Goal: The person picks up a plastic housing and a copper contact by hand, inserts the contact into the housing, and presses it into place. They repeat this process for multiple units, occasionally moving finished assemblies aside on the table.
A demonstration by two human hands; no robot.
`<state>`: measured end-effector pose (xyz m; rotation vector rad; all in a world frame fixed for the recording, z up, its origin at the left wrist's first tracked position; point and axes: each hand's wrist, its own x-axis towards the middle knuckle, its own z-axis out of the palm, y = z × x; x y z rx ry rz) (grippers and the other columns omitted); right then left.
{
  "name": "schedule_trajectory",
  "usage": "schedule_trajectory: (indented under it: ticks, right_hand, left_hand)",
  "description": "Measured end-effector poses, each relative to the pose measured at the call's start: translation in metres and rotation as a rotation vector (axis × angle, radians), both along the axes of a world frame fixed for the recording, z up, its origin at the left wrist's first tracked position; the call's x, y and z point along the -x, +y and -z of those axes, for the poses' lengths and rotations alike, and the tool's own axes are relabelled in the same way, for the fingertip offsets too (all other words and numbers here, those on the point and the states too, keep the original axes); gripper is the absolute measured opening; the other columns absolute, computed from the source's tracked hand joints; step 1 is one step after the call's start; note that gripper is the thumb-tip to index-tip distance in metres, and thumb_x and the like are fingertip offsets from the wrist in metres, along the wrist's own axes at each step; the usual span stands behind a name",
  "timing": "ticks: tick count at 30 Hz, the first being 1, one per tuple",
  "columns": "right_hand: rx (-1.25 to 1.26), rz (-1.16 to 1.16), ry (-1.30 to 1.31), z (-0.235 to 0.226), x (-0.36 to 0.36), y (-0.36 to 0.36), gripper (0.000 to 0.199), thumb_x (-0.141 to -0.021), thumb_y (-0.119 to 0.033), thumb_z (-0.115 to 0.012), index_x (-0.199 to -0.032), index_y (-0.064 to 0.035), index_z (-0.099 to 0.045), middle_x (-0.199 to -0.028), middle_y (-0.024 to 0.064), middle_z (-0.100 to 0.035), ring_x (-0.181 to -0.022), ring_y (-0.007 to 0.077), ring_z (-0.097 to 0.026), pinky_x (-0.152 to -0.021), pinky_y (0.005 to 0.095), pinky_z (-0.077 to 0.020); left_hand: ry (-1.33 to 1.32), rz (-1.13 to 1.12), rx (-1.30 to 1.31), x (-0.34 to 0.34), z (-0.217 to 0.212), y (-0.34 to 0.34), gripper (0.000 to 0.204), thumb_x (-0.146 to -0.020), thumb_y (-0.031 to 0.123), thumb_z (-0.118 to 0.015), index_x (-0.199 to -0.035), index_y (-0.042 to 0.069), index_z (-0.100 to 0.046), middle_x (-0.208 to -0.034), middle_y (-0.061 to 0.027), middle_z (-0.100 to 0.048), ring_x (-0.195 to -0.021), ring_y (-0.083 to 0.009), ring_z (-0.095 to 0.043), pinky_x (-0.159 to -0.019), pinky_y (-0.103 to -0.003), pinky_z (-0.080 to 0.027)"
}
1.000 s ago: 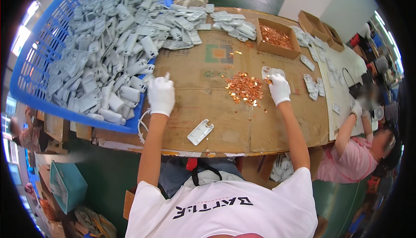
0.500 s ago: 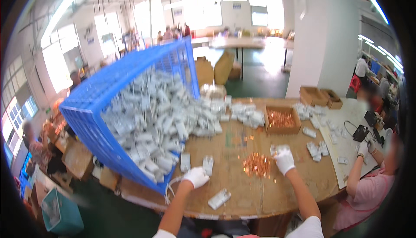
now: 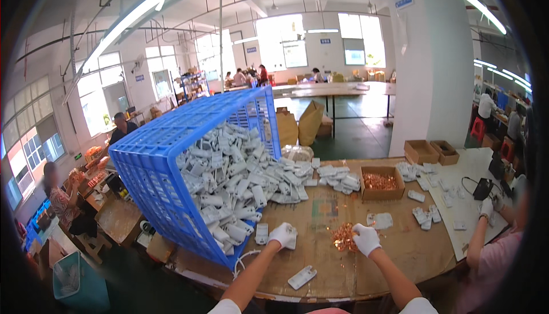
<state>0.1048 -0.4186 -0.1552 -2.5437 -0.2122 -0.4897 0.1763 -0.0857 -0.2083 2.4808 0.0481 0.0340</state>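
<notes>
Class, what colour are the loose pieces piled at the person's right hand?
The loose pieces are shiny copper-orange, seen best in the head view.

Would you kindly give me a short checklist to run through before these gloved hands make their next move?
1. Right hand at the loose copper pile: ok, its fingers are at the pile's right side.
2. Right hand has picked out a piece: cannot tell, too small to see.
3. Left hand has a secure grip: cannot tell, the hand hides what is under it.
4. Single plastic piece near the table's front edge clear of both hands: ok.
5. Copper pieces all contained: not ok, the pile lies outside the cardboard box.
6. Co-worker's hand out of the way: ok, off to the right.
</notes>
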Motion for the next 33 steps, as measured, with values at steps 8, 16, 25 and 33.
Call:
schedule_trajectory:
  ticks: [8,16,25,33]
  right_hand:
    - [-0.786,-0.267,0.418,-0.005,0.026,0.072,0.019,-0.081,0.003,-0.057,-0.096,0.003,-0.068,-0.079,0.0107,-0.069,-0.066,0.0167,-0.07,-0.059,0.0298,-0.0595]
    - [-0.716,-0.318,0.199,-0.012,0.097,0.156,0.022,-0.076,0.001,-0.065,-0.096,-0.0024,-0.07,-0.083,0.0047,-0.071,-0.076,0.0094,-0.067,-0.069,0.0244,-0.0536]
    - [-0.555,-0.405,0.045,0.003,0.142,0.196,0.023,-0.067,-0.003,-0.076,-0.089,-0.0107,-0.073,-0.09,0.0078,-0.06,-0.08,0.0235,-0.063,-0.066,0.0327,-0.0514]
    - [-0.546,-0.332,-0.002,0.0,0.149,0.204,0.022,-0.063,-0.004,-0.078,-0.084,-0.0107,-0.074,-0.088,0.0093,-0.058,-0.08,0.0252,-0.062,-0.069,0.0354,-0.0508]
  left_hand:
    - [-0.268,-0.045,0.269,0.068,-0.028,-0.017,0.038,-0.081,0.021,-0.067,-0.118,0.012,-0.062,-0.107,-0.0175,-0.069,-0.101,-0.0359,-0.066,-0.087,-0.043,-0.052]
    - [-0.337,-0.098,0.236,0.195,-0.044,-0.043,0.034,-0.083,0.016,-0.065,-0.117,0.015,-0.061,-0.108,-0.013,-0.064,-0.098,-0.0361,-0.064,-0.082,-0.045,-0.053]
    - [-0.376,-0.341,0.197,0.258,-0.057,-0.034,0.039,-0.081,0.017,-0.07,-0.119,0.015,-0.06,-0.108,-0.0094,-0.062,-0.097,-0.0321,-0.065,-0.079,-0.042,-0.053]
    - [-0.401,-0.373,0.227,0.268,-0.062,-0.038,0.043,-0.081,0.013,-0.067,-0.124,0.016,-0.058,-0.109,-0.0092,-0.061,-0.099,-0.0307,-0.064,-0.079,-0.041,-0.053]
